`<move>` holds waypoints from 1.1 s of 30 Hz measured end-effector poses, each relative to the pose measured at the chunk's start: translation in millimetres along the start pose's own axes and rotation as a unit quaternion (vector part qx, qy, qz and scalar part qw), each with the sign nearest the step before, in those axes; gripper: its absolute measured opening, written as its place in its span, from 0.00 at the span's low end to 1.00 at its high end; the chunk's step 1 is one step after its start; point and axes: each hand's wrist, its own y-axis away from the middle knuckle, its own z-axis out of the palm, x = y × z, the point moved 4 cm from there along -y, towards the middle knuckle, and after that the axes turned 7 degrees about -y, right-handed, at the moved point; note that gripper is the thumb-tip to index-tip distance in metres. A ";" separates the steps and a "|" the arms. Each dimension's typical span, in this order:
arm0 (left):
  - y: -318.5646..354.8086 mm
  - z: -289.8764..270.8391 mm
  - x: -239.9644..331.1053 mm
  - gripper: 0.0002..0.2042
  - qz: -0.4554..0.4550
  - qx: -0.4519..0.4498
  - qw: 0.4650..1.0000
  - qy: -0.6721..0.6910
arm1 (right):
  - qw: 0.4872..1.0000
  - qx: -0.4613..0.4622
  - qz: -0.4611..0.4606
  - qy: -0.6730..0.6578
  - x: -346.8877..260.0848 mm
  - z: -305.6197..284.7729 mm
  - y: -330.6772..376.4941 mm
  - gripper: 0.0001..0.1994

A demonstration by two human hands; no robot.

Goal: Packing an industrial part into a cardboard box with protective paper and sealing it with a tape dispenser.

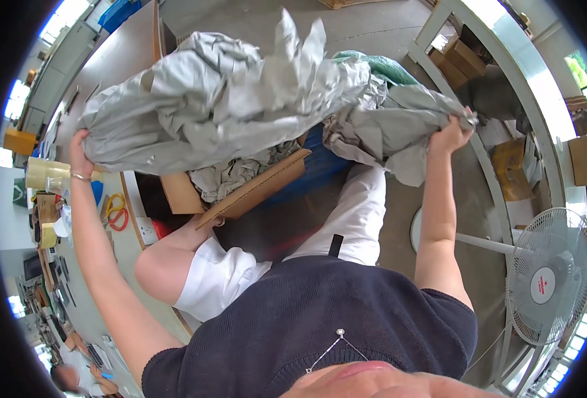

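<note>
A long, crumpled sheet of grey packing paper (207,113) stretches between my two raised hands. My left hand (81,156), with a bracelet at the wrist, grips its left end. At the far right end, my right hand (451,134) is closed around a bunched part of the paper. Below the sheet stands an open cardboard box (260,189), one flap folded out toward me. More crumpled grey paper (234,174) fills the box. The sheet hides the box's far side.
Left of me runs a workbench (124,259) with scissors (116,211) and a tape roll (47,174). A standing fan (550,277) is at my right, near a metal frame (538,73) with cartons behind it. A green sack (379,66) lies beyond the paper. Another person (74,375) is at lower left.
</note>
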 end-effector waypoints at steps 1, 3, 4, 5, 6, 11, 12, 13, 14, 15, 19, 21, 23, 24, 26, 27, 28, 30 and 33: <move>11.5 -8.5 16.7 0.14 0.032 0.019 0.999 0.021 | 0.956 -0.114 -0.222 0.156 -8.9 21.0 21.1 0.19; 42.6 -10.9 43.4 0.15 0.023 0.006 0.996 0.087 | 0.755 -0.379 -0.410 0.343 21.6 41.4 59.7 0.18; 53.2 -16.5 52.0 0.16 0.048 0.018 0.994 0.096 | 0.656 -0.527 -0.385 0.379 61.5 30.8 83.3 0.18; 61.6 -24.6 59.0 0.16 0.072 0.029 0.991 0.105 | 0.608 -0.597 -0.297 0.430 104.9 6.2 93.0 0.19; 50.7 -25.3 59.9 0.17 0.078 0.051 0.992 0.084 | 0.478 -0.653 -0.063 0.584 175.4 -60.3 66.8 0.20; 150.2 -26.1 82.0 0.18 0.138 0.002 0.983 -0.123 | 0.194 -0.641 -0.010 0.743 127.6 -4.3 96.7 0.30; 164.0 -18.9 97.5 0.18 0.142 -0.010 0.979 -0.148 | 0.204 -0.637 -0.056 0.742 95.6 35.1 97.4 0.33; 169.6 -0.3 103.1 0.19 0.149 -0.028 0.980 -0.131 | 0.272 -0.615 -0.095 0.734 88.3 49.4 90.2 0.38; 182.9 9.5 106.7 0.19 0.152 -0.035 0.981 -0.117 | 0.341 -0.637 -0.116 0.682 57.9 84.9 108.2 0.43; 193.3 15.1 116.4 0.20 0.160 -0.042 0.979 -0.115 | 0.392 -0.666 -0.139 0.620 30.9 120.8 127.0 0.45; 213.1 40.3 121.7 0.21 0.209 -0.063 0.975 -0.044 | 0.569 -0.788 0.073 0.221 28.3 186.9 229.3 0.50; 211.8 63.4 128.8 0.22 0.279 -0.015 0.960 -0.010 | 0.605 -0.775 0.172 0.063 75.2 189.2 279.3 0.49; 218.7 83.6 136.3 0.22 0.267 0.032 0.962 -0.048 | 0.603 -0.718 0.345 -0.036 88.6 208.0 329.6 0.45; 223.4 88.4 144.3 0.22 0.255 0.082 0.960 -0.085 | 0.586 -0.667 0.455 -0.067 75.7 224.7 349.0 0.43; 223.0 104.0 159.9 0.22 0.251 0.146 0.952 -0.096 | 0.544 -0.602 0.569 -0.134 67.0 251.7 362.4 0.33; 223.1 109.3 169.8 0.21 0.250 0.154 0.953 -0.077 | 0.574 -0.594 0.544 -0.144 60.2 272.1 365.2 0.21; 222.7 103.1 180.7 0.19 0.262 0.177 0.945 -0.083 | 0.592 -0.585 0.512 -0.213 43.2 294.7 366.8 0.20; 242.2 75.5 205.5 0.16 0.291 0.260 0.918 -0.066 | 0.651 -0.558 0.459 -0.234 -23.4 330.0 359.9 0.18; 253.8 78.2 224.1 0.15 0.319 0.313 0.894 0.007 | 0.759 -0.536 0.246 -0.276 -45.8 370.3 297.1 0.17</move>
